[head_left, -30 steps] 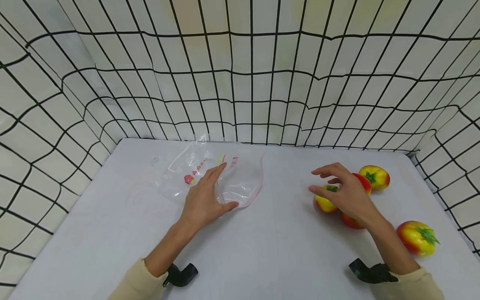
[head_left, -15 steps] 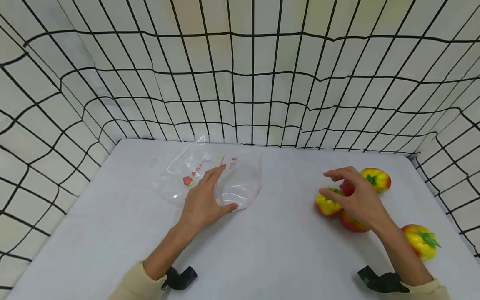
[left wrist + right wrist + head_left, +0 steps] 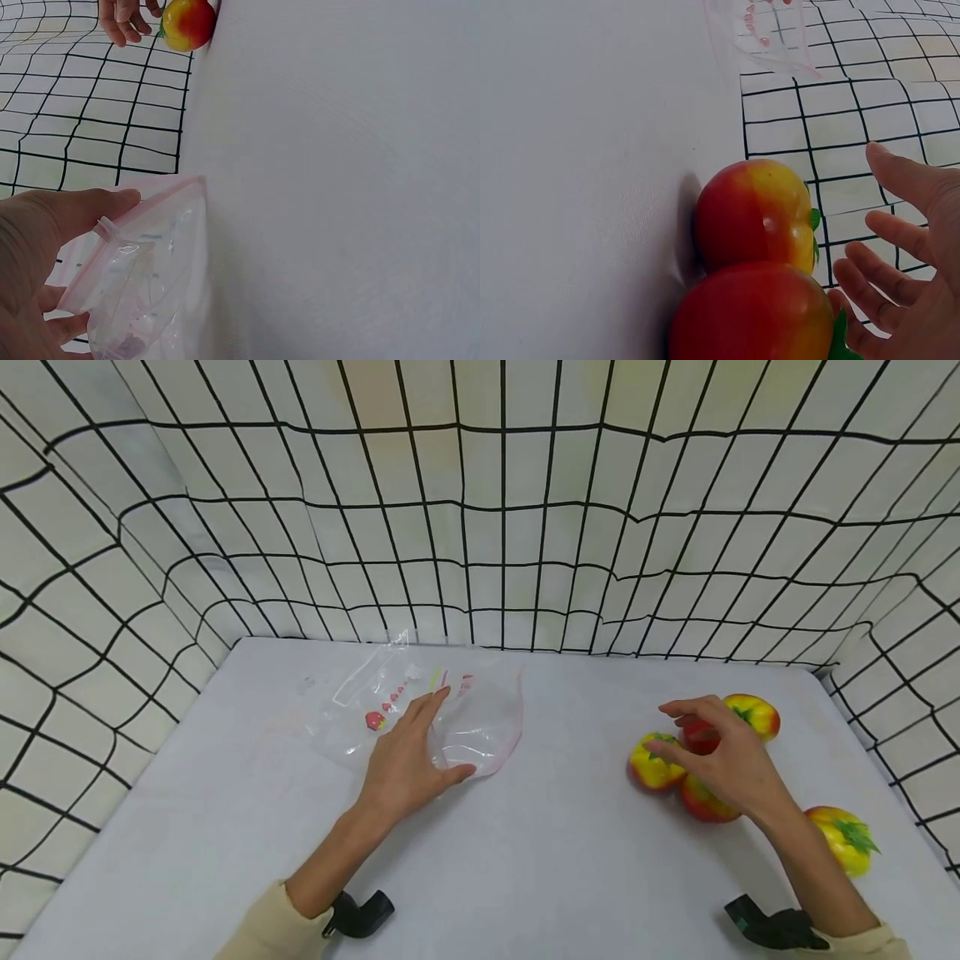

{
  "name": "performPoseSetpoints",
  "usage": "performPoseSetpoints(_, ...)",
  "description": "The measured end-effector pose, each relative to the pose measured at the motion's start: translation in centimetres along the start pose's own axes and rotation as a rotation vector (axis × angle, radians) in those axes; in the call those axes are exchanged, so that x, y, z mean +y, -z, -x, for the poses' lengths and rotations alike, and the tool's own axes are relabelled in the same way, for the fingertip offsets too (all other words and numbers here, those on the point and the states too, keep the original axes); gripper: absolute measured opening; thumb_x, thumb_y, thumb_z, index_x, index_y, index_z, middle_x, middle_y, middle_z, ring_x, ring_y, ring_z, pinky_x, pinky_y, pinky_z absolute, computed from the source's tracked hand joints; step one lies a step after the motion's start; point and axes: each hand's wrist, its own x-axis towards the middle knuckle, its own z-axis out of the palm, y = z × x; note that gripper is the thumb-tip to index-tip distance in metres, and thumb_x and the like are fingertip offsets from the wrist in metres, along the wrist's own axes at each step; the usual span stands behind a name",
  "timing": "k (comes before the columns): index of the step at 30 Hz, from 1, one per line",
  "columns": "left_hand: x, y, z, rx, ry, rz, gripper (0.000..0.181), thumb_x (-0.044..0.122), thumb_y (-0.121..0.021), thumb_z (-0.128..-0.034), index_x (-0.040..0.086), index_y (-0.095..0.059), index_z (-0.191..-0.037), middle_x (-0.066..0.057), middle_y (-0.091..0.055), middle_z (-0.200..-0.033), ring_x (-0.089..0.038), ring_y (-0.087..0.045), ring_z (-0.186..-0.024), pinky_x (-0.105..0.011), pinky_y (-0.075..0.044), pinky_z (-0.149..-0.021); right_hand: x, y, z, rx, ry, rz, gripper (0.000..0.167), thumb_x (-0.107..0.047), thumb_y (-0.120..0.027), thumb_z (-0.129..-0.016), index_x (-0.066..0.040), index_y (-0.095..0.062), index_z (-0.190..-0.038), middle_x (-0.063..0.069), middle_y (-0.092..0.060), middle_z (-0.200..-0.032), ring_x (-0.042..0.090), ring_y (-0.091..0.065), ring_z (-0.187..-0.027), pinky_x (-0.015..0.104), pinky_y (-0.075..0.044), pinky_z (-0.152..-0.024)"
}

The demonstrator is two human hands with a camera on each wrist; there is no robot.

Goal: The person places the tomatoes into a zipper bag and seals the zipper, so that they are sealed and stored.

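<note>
A black grid mesh (image 3: 503, 508) stands behind the far edge of a white desk (image 3: 525, 860) and runs along its left and right edges. Left of the desk's centre, reaching its far edge, lies a clear plastic bag (image 3: 483, 727). The bag's long axis runs roughly left to right, and its pink-bordered side faces the desk's right edge.

A person's left hand (image 3: 405, 764) is at the bag. Its fingers stretch toward the far edge, the thumb is spread wide toward the right, and in the left wrist view the thumb lies along the pink border. The right hand (image 3: 731, 756) hovers over the right half of the desk, fingers gently bent, with a gap between them and the thumb.

Below and around that hand are leafy-topped, red-and-yellow fruits (image 3: 651, 767), five in all. Four sit grouped together, one of them toward the desk's far right corner; in the right wrist view, two have their green tops pointing up from the desk. The fifth fruit (image 3: 840, 843) lies apart, close to the right edge, its leaves pointing that way.

Smallest are the red printed shapes (image 3: 375, 720) in a slanting row on the bag.
</note>
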Motion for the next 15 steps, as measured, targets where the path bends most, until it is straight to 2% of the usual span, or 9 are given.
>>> performPoseSetpoints(2, -0.01, -0.03, 0.01, 0.0, 0.002, -0.001, 0.107, 0.038, -0.095, -0.0708, 0.022, -0.039, -0.161, -0.003, -0.049, -0.158, -0.031, -0.063, -0.131, -0.063, -0.051, -0.104, 0.1, 0.07, 0.04, -0.006, 0.001, -0.002, 0.048, -0.038, -0.08, -0.092, -0.02, -0.065, -0.134, 0.009, -0.063, -0.13, 0.028, -0.056, -0.118, 0.027, -0.052, -0.092)
performPoseSetpoints(7, 0.07, -0.11, 0.07, 0.001, -0.001, 0.002, 0.107, 0.038, -0.095, -0.0707, 0.022, -0.039, -0.16, -0.004, -0.049, -0.157, -0.031, -0.063, -0.13, -0.065, -0.05, -0.104, 0.33, 0.11, 0.15, -0.009, 0.009, -0.004, 0.048, -0.038, -0.08, -0.092, -0.019, -0.065, -0.134, 0.009, -0.065, -0.127, 0.026, -0.06, -0.113, 0.005, -0.045, -0.084)
performPoseSetpoints(15, 0.22, -0.14, 0.18, -0.006, 0.002, 0.008, 0.106, 0.037, -0.095, -0.0709, 0.022, -0.04, -0.16, -0.003, -0.049, -0.157, -0.032, -0.063, -0.13, -0.066, -0.048, -0.106, 0.41, -0.21, 0.13, -0.059, 0.0, 0.003, 0.05, -0.04, -0.081, -0.09, -0.016, -0.066, -0.132, 0.009, -0.068, -0.127, 0.025, -0.063, -0.11, 0.009, -0.048, -0.084)
